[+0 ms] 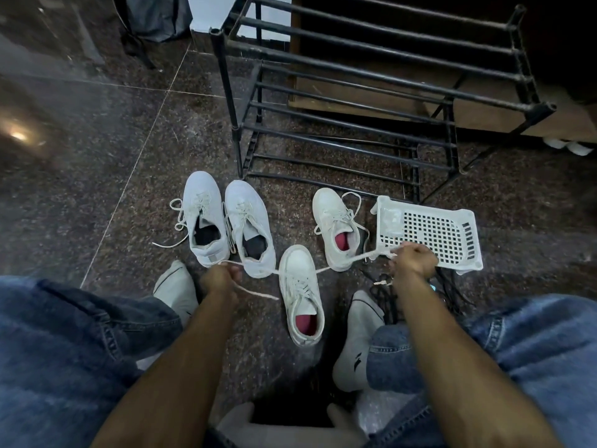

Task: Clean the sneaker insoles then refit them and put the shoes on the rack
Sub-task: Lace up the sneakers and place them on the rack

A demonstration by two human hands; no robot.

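Observation:
A white sneaker with a red insole (302,299) lies on the floor between my arms, toe pointing away. Its two white lace ends (352,258) are pulled out sideways. My left hand (223,279) grips one end, my right hand (413,258) grips the other, both held taut. A second white sneaker with a red insole (336,229) stands farther back, next to my right hand. A pair of pale grey sneakers with dark insoles (226,221) stands to the left. The black metal shoe rack (355,92) rises behind them.
A white perforated plastic basket (433,234) lies on its side under my right hand. Dark cords (384,292) are tangled on the floor near my right sock. My jeans-clad knees and grey socks frame the speckled stone floor. A grey bag (155,17) sits at the far left.

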